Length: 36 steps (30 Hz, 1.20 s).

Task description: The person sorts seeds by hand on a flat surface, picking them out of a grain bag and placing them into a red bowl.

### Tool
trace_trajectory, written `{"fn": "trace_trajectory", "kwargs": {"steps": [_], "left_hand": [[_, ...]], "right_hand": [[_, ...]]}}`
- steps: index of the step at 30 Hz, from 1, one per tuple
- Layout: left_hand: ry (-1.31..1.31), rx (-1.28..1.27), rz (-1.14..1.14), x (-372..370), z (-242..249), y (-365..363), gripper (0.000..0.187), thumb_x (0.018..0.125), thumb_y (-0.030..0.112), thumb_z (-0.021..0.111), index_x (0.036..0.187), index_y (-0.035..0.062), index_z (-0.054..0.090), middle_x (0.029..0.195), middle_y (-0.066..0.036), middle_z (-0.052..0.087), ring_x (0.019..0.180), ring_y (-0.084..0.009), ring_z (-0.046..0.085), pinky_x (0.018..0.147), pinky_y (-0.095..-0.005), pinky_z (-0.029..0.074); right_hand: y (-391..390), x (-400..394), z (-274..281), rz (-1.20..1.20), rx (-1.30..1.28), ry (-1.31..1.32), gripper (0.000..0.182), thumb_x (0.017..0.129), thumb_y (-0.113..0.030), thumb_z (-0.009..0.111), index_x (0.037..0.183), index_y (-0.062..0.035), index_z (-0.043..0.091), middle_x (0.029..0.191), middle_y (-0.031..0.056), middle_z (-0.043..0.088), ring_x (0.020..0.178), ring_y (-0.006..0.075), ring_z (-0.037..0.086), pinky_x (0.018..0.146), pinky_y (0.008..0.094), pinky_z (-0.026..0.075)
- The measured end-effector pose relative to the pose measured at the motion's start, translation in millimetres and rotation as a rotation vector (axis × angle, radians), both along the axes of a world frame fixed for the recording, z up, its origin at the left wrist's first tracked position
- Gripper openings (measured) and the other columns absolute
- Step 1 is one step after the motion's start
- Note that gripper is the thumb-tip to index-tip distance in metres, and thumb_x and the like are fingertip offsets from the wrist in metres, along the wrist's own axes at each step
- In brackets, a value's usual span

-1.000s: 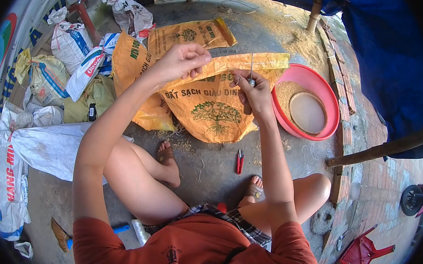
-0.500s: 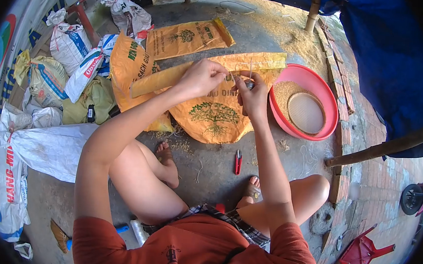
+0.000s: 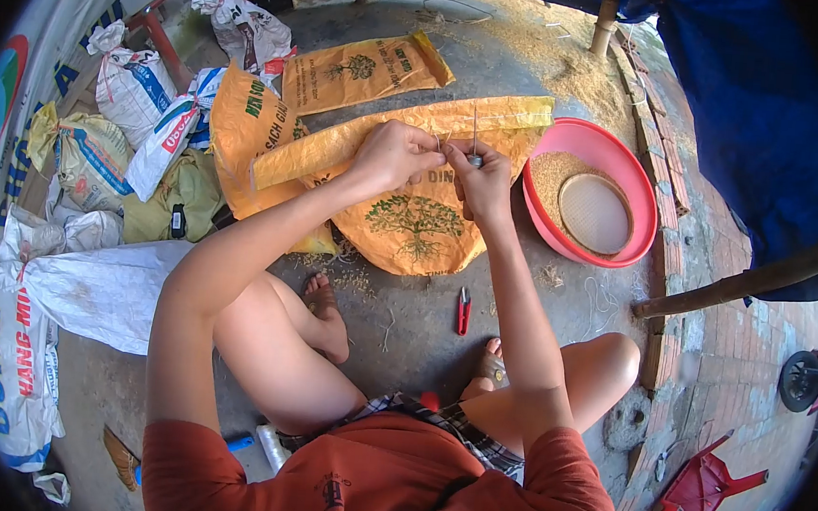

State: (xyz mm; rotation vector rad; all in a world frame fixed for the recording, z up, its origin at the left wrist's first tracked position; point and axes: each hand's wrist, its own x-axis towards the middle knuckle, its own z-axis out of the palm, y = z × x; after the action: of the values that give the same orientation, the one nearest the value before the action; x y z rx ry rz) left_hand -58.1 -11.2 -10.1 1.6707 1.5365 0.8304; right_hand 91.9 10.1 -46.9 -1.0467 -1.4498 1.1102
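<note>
An orange printed sack [image 3: 416, 225] with a tree picture lies before me, its top folded into a long yellow-orange band [image 3: 326, 145]. Over that band, my left hand [image 3: 392, 161] is closed in a pinch on what looks like a thin thread. Close beside it, my right hand [image 3: 482, 186] grips an awl-like tool [image 3: 475, 155], a thin metal spike pointing up from a grey knob. Its thumb and forefinger meet near the left fingertips, where the thread's end is too fine to make out. Red-handled thread snips [image 3: 463, 312] lie on the floor below the sack.
Right of the sack stands a pink basin [image 3: 640, 192] of grain with a round sieve [image 3: 595, 215] in it. More orange sacks [image 3: 366, 74] lie behind; filled white sacks [image 3: 134, 85] crowd the left. A red stool [image 3: 703, 485] lies at lower right, beyond a brick edge [image 3: 667, 276].
My right hand has shifted slightly down and left, its fingers now closer to my left fingertips. The spike is still upright in it. My left hand has barely moved.
</note>
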Motion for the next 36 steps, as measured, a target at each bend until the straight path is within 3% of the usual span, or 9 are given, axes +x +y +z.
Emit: {"fn": "trace_trajectory", "kwargs": {"steps": [2, 6, 8, 14, 24, 26, 30, 32, 36], "left_hand": [[-0.076, -0.063, -0.013, -2, -1, 3, 0.024, 0.081, 0.019, 0.065, 0.090, -0.0038, 0.063, 0.058, -0.003, 0.057, 0.045, -0.0066, 0.050, 0.035, -0.0207, 0.036], [-0.086, -0.107, 0.005, -3, 2, 2, 0.023, 0.081, 0.019, 0.065, 0.088, -0.0024, 0.063, 0.059, -0.003, 0.058, 0.044, -0.0063, 0.050, 0.036, -0.0199, 0.036], [-0.134, -0.085, 0.032, -5, 9, -3, 0.021, 0.081, 0.016, 0.064, 0.083, -0.0051, 0.061, 0.056, -0.006, 0.057, 0.043, -0.0080, 0.051, 0.037, -0.0218, 0.039], [-0.198, -0.115, -0.037, -12, 23, -10, 0.020, 0.082, 0.020, 0.064, 0.088, 0.0007, 0.062, 0.057, 0.000, 0.055, 0.041, -0.0033, 0.047, 0.036, -0.0170, 0.035], [-0.233, -0.122, -0.057, -17, 18, -9, 0.019, 0.085, 0.018, 0.060, 0.093, 0.0006, 0.062, 0.060, 0.001, 0.053, 0.044, -0.0023, 0.047, 0.040, -0.0163, 0.035], [-0.067, 0.349, -0.100, -16, 6, -5, 0.020, 0.083, 0.013, 0.061, 0.092, -0.0047, 0.060, 0.067, -0.004, 0.057, 0.047, -0.0091, 0.052, 0.044, -0.0214, 0.041], [0.035, 0.412, -0.171, -10, 10, -17, 0.021, 0.083, 0.012, 0.060, 0.092, -0.0068, 0.060, 0.077, -0.008, 0.059, 0.051, -0.0112, 0.056, 0.050, -0.0230, 0.044], [-0.228, 0.045, -0.226, -6, 14, -20, 0.015, 0.086, 0.005, 0.051, 0.097, -0.0028, 0.059, 0.080, -0.009, 0.060, 0.051, -0.0059, 0.054, 0.047, -0.0183, 0.039], [-0.338, -0.064, -0.241, -13, 10, -13, 0.018, 0.088, 0.004, 0.041, 0.099, -0.0020, 0.054, 0.084, -0.012, 0.063, 0.053, -0.0094, 0.058, 0.046, -0.0186, 0.039]], "right_hand": [[-3, 0, 7, 0.129, -0.252, 0.252, 0.014, 0.083, -0.017, 0.063, 0.085, -0.0025, 0.064, 0.047, -0.0040, 0.043, 0.038, 0.0033, 0.035, 0.035, 0.0208, 0.025], [-5, 1, 10, 0.187, -0.297, 0.287, 0.015, 0.083, -0.018, 0.063, 0.087, -0.0032, 0.065, 0.047, -0.0045, 0.042, 0.038, 0.0040, 0.033, 0.035, 0.0207, 0.026], [-4, 3, 9, 0.234, -0.291, 0.331, 0.015, 0.084, -0.017, 0.062, 0.087, -0.0019, 0.064, 0.054, -0.0037, 0.049, 0.037, 0.0028, 0.037, 0.034, 0.0196, 0.027], [-7, 0, 10, 0.236, -0.265, 0.362, 0.016, 0.084, -0.017, 0.061, 0.088, -0.0014, 0.063, 0.057, -0.0036, 0.047, 0.039, 0.0028, 0.038, 0.034, 0.0194, 0.028], [-5, -2, 3, 0.113, -0.180, 0.193, 0.015, 0.083, -0.017, 0.063, 0.086, -0.0023, 0.063, 0.050, -0.0034, 0.045, 0.038, 0.0035, 0.037, 0.035, 0.0198, 0.028], [-7, -3, 6, 0.089, -0.140, 0.217, 0.014, 0.083, -0.015, 0.062, 0.082, -0.0003, 0.063, 0.049, -0.0044, 0.047, 0.038, 0.0023, 0.037, 0.034, 0.0195, 0.026], [-9, -1, 14, 0.100, -0.174, 0.230, 0.014, 0.083, -0.014, 0.062, 0.082, -0.0001, 0.063, 0.050, -0.0039, 0.048, 0.038, 0.0024, 0.038, 0.034, 0.0189, 0.027], [-13, -1, 20, 0.108, -0.251, 0.264, 0.014, 0.083, -0.015, 0.063, 0.084, -0.0008, 0.064, 0.051, -0.0033, 0.049, 0.038, 0.0028, 0.039, 0.035, 0.0186, 0.028], [-7, 1, 13, 0.163, -0.323, 0.289, 0.015, 0.084, -0.019, 0.061, 0.088, -0.0042, 0.063, 0.049, -0.0026, 0.045, 0.039, 0.0047, 0.038, 0.035, 0.0202, 0.028]]}}
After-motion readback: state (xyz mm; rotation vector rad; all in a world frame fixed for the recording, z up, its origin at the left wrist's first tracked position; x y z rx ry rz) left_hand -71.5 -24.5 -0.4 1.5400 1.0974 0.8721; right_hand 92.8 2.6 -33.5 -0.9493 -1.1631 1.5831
